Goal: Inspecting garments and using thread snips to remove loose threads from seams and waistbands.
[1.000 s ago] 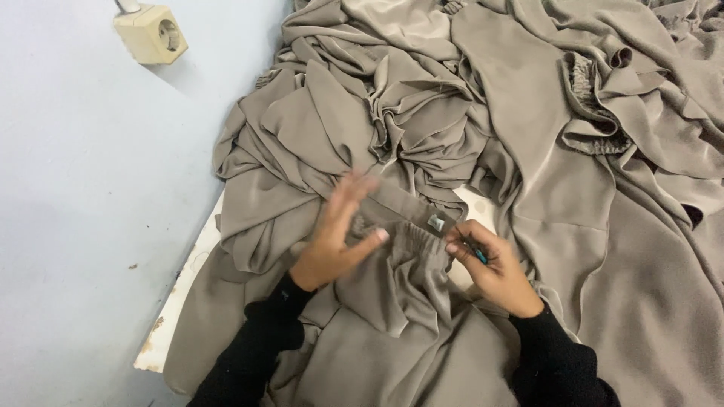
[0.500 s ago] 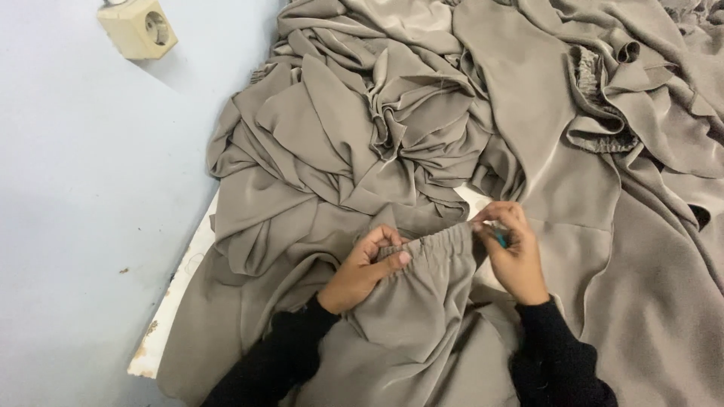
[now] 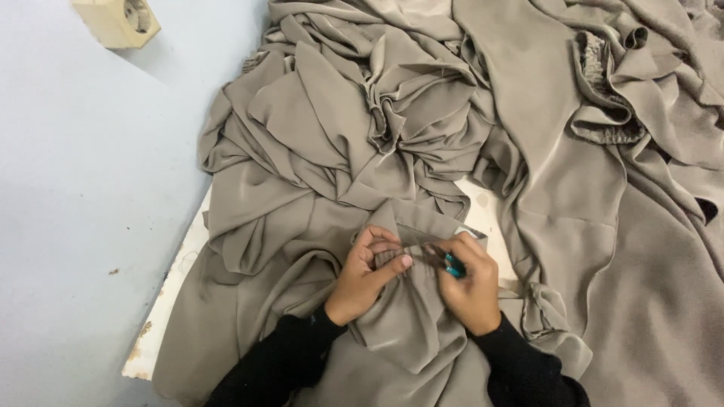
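Taupe fabric (image 3: 467, 136) lies heaped across a white table (image 3: 170, 301) beside the pale blue wall (image 3: 83, 188). Near the front edge, the left hand (image 3: 366, 275) pinches its gathered band, fingers closed, touching the right hand (image 3: 467, 283), which grips small teal snips (image 3: 451, 264).

Left hand (image 3: 368, 273) pinching taupe fabric (image 3: 392, 316), right hand (image 3: 471, 285) holding teal-handled snips (image 3: 451, 264)

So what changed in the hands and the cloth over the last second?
The left hand, open and lifted before, came down and pinched the gathered band. The right hand kept the small teal-handled tool, now at the band. The taupe fabric pile stayed.
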